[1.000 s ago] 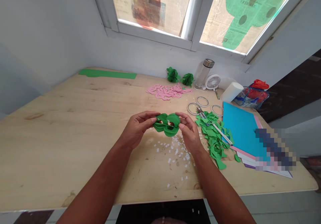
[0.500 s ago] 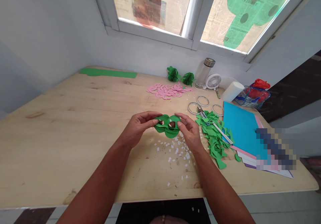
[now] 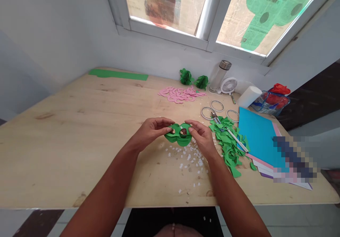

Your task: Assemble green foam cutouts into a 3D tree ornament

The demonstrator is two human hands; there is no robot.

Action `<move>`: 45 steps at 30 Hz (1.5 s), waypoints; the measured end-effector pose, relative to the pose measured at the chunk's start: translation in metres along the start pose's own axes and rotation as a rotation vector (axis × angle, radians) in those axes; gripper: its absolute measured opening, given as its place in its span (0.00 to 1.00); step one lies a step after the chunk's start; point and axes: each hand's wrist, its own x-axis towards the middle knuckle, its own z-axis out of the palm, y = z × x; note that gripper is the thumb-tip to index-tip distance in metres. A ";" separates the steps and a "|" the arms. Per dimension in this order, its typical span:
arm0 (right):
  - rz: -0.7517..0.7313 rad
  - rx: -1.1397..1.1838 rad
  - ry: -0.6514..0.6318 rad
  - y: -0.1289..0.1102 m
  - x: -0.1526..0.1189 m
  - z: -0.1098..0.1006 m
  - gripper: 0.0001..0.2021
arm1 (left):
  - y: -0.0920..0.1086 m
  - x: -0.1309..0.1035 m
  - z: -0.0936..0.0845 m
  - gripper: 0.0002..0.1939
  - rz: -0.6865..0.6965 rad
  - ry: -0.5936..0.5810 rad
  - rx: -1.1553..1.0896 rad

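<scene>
Between both hands, just above the table, is a layered green paper cutout with rounded lobes and round holes through which brown and pale patches show. My left hand pinches its left edge between thumb and fingers. On the other side, my right hand pinches the right edge the same way. White paper bits lie scattered on the table below. To the right of my right hand spreads a pile of green paper scraps, with scissors and a white pen on top.
Pink paper cutouts and two green paper shapes sit near the wall, beside a bottle and a small fan. Tape rolls lie by the scraps. Blue paper tops a stack at right; a green strip lies far left.
The view has shifted slightly. Both hands keep their pinch on the green paper cutout, whose lower layers hang a little differently.
</scene>
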 end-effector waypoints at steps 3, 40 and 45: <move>0.040 0.023 -0.061 0.000 0.000 -0.002 0.17 | -0.001 0.001 0.002 0.15 0.017 0.020 0.018; -0.376 -0.676 0.067 0.023 0.005 -0.006 0.16 | -0.018 0.007 0.019 0.06 0.417 0.136 0.657; -0.373 -0.718 0.072 0.020 0.006 -0.007 0.09 | -0.019 0.007 0.021 0.05 0.471 0.152 0.685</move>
